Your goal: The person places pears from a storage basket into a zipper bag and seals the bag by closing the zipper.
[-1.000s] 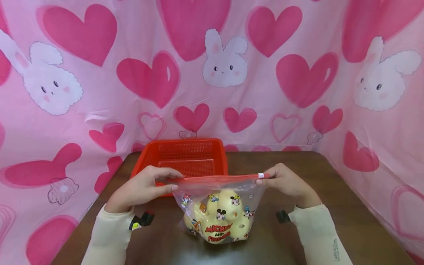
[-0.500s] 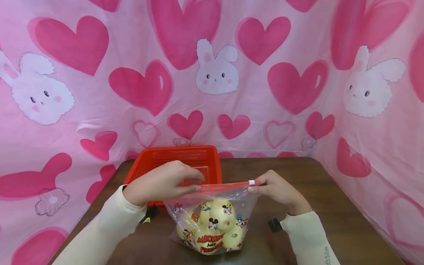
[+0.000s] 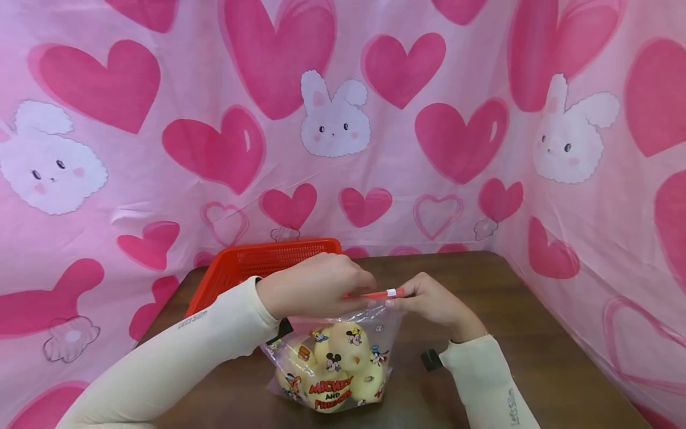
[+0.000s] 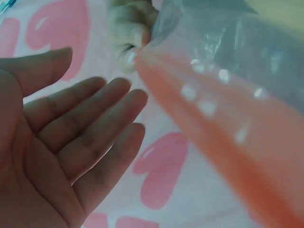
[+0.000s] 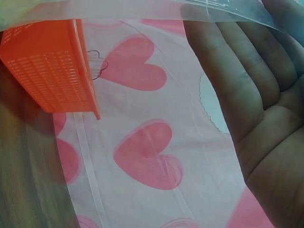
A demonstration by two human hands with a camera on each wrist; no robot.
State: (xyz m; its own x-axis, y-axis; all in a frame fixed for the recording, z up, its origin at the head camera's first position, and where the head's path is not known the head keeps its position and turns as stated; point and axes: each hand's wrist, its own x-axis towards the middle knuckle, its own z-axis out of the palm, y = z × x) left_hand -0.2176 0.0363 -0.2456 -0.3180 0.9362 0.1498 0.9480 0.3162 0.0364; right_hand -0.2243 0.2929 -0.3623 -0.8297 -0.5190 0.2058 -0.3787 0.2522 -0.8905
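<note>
A clear zip bag [image 3: 305,390] printed with cartoon characters hangs low over the table, holding several pale yellow rounded things [image 3: 343,342]. My right hand [image 3: 429,304] pinches the end of its red zip strip, right beside a white slider [image 3: 392,292]. My left hand [image 3: 321,289] reaches across above the bag and overlaps much of the strip in the head view. In the left wrist view, the fingers [image 4: 90,137] are spread and fairly straight, with the orange-red strip [image 4: 190,128] beyond them. The right thumb and fingertips are partly hidden by the bag's film in the right wrist view.
Behind the bag, at the table's back left, stands a red perforated plastic basket [image 3: 230,265], partly covered by the left arm. The brown wooden table [image 3: 450,271] meets a pink heart-print cloth [image 3: 332,179] at the back and sides.
My left hand has left the bag's left end and swept right along the zip, toward the slider. The right hand keeps its pinch. The whole scene has shifted left as the head turned.
</note>
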